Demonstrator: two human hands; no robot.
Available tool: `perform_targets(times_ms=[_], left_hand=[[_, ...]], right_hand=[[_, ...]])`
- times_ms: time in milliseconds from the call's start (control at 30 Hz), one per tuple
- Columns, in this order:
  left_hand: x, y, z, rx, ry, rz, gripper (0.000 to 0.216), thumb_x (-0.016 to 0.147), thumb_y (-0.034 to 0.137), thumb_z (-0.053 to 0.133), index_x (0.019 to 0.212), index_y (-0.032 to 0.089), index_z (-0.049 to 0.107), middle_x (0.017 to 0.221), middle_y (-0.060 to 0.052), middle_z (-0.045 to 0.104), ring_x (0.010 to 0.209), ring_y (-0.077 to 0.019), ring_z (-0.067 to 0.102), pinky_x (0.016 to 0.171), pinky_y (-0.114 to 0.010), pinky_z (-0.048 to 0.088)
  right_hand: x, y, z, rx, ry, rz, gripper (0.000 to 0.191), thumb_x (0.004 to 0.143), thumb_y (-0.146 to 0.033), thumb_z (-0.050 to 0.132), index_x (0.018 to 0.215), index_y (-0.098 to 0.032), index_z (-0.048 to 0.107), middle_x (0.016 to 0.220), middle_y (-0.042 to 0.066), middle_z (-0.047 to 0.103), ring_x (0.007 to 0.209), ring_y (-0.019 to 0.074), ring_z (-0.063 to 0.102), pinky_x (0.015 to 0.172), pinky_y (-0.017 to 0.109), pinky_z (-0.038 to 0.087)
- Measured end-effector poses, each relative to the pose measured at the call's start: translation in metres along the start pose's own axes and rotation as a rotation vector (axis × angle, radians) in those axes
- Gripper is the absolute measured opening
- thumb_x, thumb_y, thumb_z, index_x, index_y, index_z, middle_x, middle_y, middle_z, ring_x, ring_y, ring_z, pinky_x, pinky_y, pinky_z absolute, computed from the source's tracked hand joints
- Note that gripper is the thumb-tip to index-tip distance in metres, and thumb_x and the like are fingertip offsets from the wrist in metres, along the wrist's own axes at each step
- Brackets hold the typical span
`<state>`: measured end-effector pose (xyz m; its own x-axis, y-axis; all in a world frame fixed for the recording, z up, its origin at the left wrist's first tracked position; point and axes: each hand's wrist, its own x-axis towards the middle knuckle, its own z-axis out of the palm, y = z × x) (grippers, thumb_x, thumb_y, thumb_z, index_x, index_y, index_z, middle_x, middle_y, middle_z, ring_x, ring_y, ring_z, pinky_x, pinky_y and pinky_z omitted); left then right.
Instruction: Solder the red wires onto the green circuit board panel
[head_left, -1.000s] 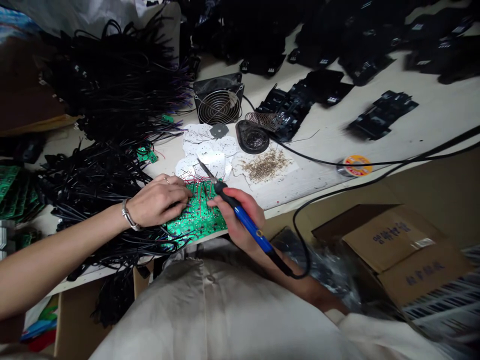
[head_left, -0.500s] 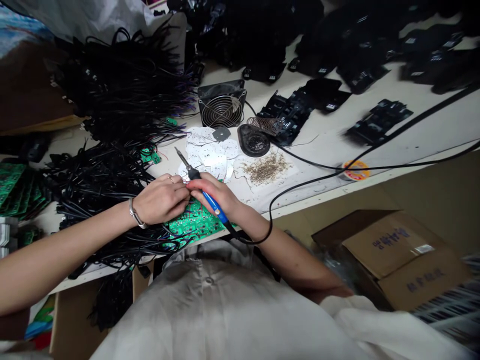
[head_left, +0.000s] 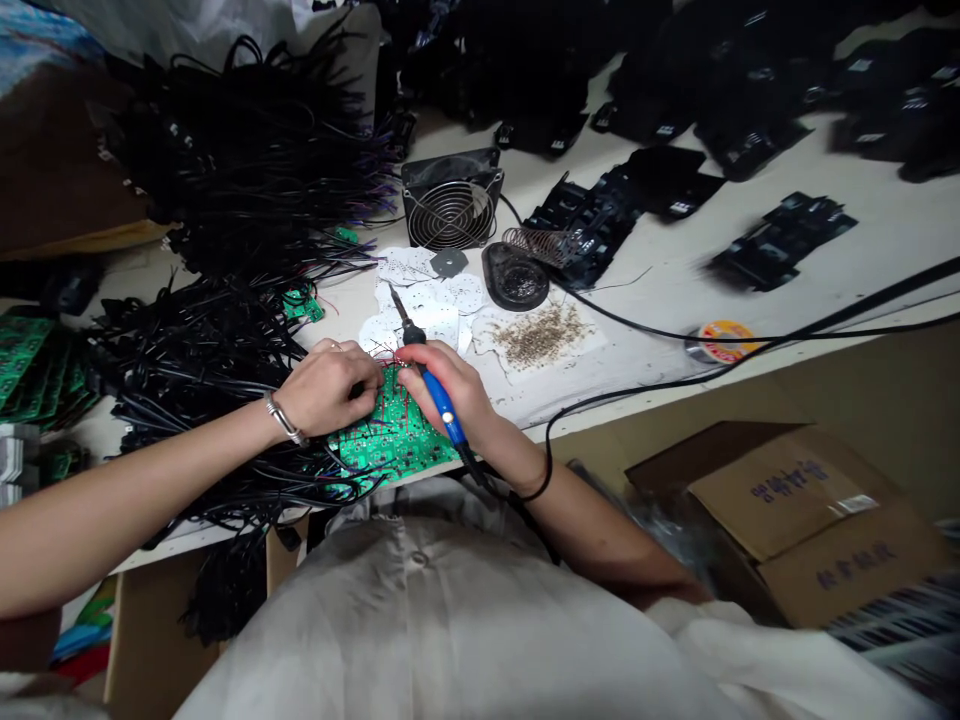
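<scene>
A green circuit board point(head_left: 390, 445) with red wires lies at the table's near edge. My left hand point(head_left: 330, 385) rests on its upper left part, fingers curled and pinched at the red wires. My right hand point(head_left: 442, 385) grips a blue-handled soldering iron point(head_left: 431, 375), whose metal tip points up and away from the board. The two hands' fingertips nearly touch above the board. A metal bracelet sits on my left wrist. The iron's black cord point(head_left: 675, 375) loops off to the right.
Heaps of black cables point(head_left: 225, 210) cover the left of the table. Behind the board are white round boards point(head_left: 427, 300), a small fan point(head_left: 450, 205), an iron stand with coil point(head_left: 517, 270), solder scraps point(head_left: 540, 335), a solder spool point(head_left: 720, 340) and black plastic parts point(head_left: 780, 240). A cardboard box point(head_left: 810, 520) stands lower right.
My right hand swung the soldering iron in from the right to meet my left hand over the board, and the iron's tip now stands a little more upright. The left hand stayed on the board.
</scene>
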<state>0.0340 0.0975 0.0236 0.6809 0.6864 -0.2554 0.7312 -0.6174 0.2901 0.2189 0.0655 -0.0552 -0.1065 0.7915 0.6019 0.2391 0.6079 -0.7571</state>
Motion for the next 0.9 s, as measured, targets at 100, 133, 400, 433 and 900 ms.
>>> perform_targets(times_ms=[100,133,400,433,900], left_hand=[[0.001,0.001,0.0,-0.01,0.005,-0.029,0.014,0.078,0.024,0.05,0.075,0.018,0.063,0.085,-0.003,0.072,0.088,-0.0208,0.063,0.082,-0.036,0.038],[0.001,0.001,0.0,-0.019,0.004,-0.038,0.014,0.077,0.024,0.051,0.074,0.018,0.063,0.085,-0.003,0.072,0.087,-0.0206,0.063,0.083,-0.036,0.038],[0.004,-0.001,-0.001,-0.157,-0.004,-0.066,0.013,0.076,0.021,0.053,0.066,0.018,0.062,0.083,-0.003,0.073,0.083,-0.0186,0.062,0.084,-0.033,0.043],[0.004,-0.001,0.0,-0.171,0.002,-0.07,0.014,0.076,0.021,0.052,0.066,0.018,0.061,0.082,-0.003,0.072,0.082,-0.0185,0.062,0.083,-0.033,0.043],[0.007,-0.001,0.002,-0.15,-0.011,-0.11,0.011,0.073,0.02,0.054,0.064,0.018,0.061,0.081,-0.003,0.072,0.08,-0.0182,0.062,0.085,-0.034,0.044]], right_hand=[[0.0,-0.001,0.0,0.0,0.018,0.018,0.017,0.095,-0.026,0.054,0.11,-0.023,0.06,0.089,0.003,0.066,0.08,0.0144,0.064,0.074,0.028,0.055],[0.0,-0.003,-0.002,0.005,0.04,0.016,0.017,0.095,-0.026,0.053,0.111,-0.023,0.059,0.089,0.003,0.066,0.08,0.0142,0.065,0.074,0.028,0.055],[-0.009,-0.05,-0.047,-0.019,0.127,0.037,0.019,0.097,-0.025,0.049,0.109,-0.02,0.063,0.071,0.0,0.064,0.061,0.0123,0.059,0.064,0.031,0.049],[-0.013,-0.057,-0.05,-0.012,0.086,0.106,0.018,0.096,-0.02,0.049,0.106,-0.02,0.064,0.074,0.001,0.066,0.061,0.0117,0.059,0.061,0.029,0.049],[-0.027,-0.058,-0.028,-0.082,0.135,0.18,0.017,0.089,-0.011,0.051,0.087,-0.019,0.066,0.074,0.0,0.074,0.057,0.0109,0.065,0.055,0.025,0.053]])
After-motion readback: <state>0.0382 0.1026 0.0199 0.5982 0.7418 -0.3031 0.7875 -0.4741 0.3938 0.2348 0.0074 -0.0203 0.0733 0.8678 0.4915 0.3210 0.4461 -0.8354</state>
